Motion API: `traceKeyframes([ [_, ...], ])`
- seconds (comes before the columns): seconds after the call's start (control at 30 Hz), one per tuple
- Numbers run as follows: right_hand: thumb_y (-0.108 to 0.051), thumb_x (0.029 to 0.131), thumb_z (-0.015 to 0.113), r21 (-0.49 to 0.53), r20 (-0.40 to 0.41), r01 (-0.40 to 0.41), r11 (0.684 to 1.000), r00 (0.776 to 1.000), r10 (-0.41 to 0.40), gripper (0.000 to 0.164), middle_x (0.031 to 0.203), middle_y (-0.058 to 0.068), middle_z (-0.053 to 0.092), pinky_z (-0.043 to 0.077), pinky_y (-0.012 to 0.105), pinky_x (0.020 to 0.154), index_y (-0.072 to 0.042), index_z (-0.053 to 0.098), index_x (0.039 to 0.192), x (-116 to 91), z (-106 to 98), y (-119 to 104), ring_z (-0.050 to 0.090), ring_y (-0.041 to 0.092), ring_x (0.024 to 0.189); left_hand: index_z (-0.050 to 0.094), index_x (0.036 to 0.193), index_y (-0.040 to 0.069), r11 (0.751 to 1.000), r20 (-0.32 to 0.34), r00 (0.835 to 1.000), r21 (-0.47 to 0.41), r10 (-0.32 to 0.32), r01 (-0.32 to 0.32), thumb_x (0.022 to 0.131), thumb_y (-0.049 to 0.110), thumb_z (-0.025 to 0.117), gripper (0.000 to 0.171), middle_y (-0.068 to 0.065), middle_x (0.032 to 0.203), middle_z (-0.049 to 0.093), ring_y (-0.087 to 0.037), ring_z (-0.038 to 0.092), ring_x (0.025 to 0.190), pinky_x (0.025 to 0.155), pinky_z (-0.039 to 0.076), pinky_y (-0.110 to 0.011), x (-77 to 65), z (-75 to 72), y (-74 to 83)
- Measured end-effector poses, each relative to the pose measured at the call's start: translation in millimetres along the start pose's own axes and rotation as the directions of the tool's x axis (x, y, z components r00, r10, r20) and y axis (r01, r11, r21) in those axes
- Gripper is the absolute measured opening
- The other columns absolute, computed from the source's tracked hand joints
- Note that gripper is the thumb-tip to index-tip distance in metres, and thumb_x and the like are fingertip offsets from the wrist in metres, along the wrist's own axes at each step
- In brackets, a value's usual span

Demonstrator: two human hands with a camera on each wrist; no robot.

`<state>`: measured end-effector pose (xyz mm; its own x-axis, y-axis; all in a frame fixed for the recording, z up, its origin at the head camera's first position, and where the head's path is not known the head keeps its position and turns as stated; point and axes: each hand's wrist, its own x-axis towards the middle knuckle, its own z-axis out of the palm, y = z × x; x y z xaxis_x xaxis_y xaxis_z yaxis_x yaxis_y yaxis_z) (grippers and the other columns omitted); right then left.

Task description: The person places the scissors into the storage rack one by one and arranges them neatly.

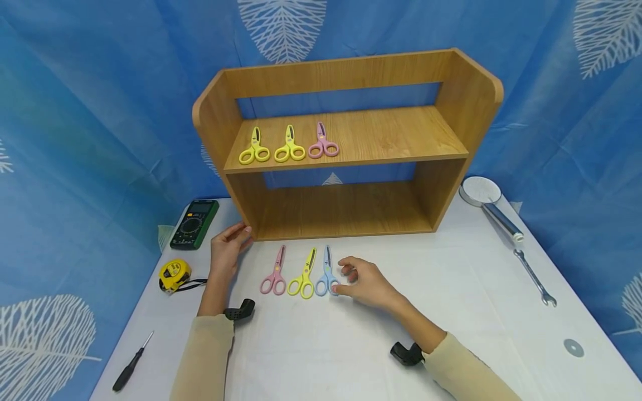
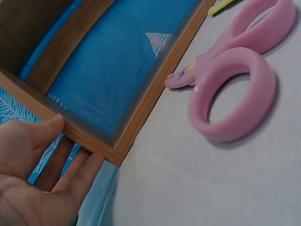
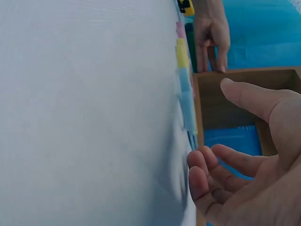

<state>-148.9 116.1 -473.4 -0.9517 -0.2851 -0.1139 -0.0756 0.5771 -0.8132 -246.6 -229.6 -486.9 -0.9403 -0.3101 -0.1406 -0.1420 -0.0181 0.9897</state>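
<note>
My left hand [image 1: 228, 250] touches the lower left corner of a two-tier wooden shelf [image 1: 351, 228]; in the left wrist view its thumb and fairly straight fingers [image 2: 80, 172] meet the side panel's edge. Pink scissors [image 1: 273, 275], yellow scissors [image 1: 303, 278] and blue scissors [image 1: 327, 275] lie side by side on the table before the shelf, blades toward it. Beside the blue pair hovers my right hand [image 1: 368, 284], fingers loosely bent, thumb by the blue handle. In the right wrist view a gap stands between thumb and fingers [image 3: 235, 165], with nothing held.
On the upper tier lie two yellow scissors [image 1: 289, 146] and one pink pair [image 1: 322, 143]. A green multimeter [image 1: 194, 224], tape measure [image 1: 174, 274] and screwdriver [image 1: 132, 365] lie at left. At right are a white round-headed tool [image 1: 481, 191], a wrench [image 1: 534, 277] and a grey washer [image 1: 574, 348].
</note>
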Motion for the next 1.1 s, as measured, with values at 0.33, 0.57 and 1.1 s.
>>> traceKeyframes([
  [0.33,-0.027,0.073,0.095,-0.166,-0.018,-0.001,0.986,1.000,-0.002,0.049,0.100,0.001,0.062,0.052,0.036,0.085,-0.009,0.072,0.112,7.8,18.9,-2.2,0.056,0.016,0.093,0.067,0.135,0.006,1.000,-0.005,1.000,-0.015,0.013,-0.013,0.095,0.016,0.075,0.042,-0.008,0.127,0.066,-0.022,0.068,0.117,0.097,0.061,-0.031,0.9,2.1,1.8],
  [0.57,-0.016,0.079,0.088,-0.098,-0.065,-0.044,0.994,0.997,0.038,0.034,0.088,0.000,0.066,0.052,0.029,0.069,-0.005,0.071,0.107,7.7,16.4,-4.5,0.058,0.014,0.078,0.069,0.132,0.005,0.998,-0.030,0.998,-0.014,0.054,-0.054,0.092,0.015,0.079,0.042,-0.005,0.119,0.068,-0.014,0.070,0.105,0.089,0.063,-0.026,0.1,4.1,-1.3],
  [1.1,-0.016,0.089,0.079,0.111,-0.084,0.115,0.987,0.991,-0.106,0.035,0.084,0.001,0.072,0.058,0.025,0.066,-0.005,0.071,0.121,-29.2,-57.7,-42.1,0.066,0.017,0.075,0.071,0.131,0.007,0.994,-0.050,0.992,0.006,0.112,-0.112,0.090,0.017,0.081,0.043,-0.013,0.125,0.070,-0.009,0.072,0.100,0.087,0.063,-0.026,-2.3,4.5,-2.1],
])
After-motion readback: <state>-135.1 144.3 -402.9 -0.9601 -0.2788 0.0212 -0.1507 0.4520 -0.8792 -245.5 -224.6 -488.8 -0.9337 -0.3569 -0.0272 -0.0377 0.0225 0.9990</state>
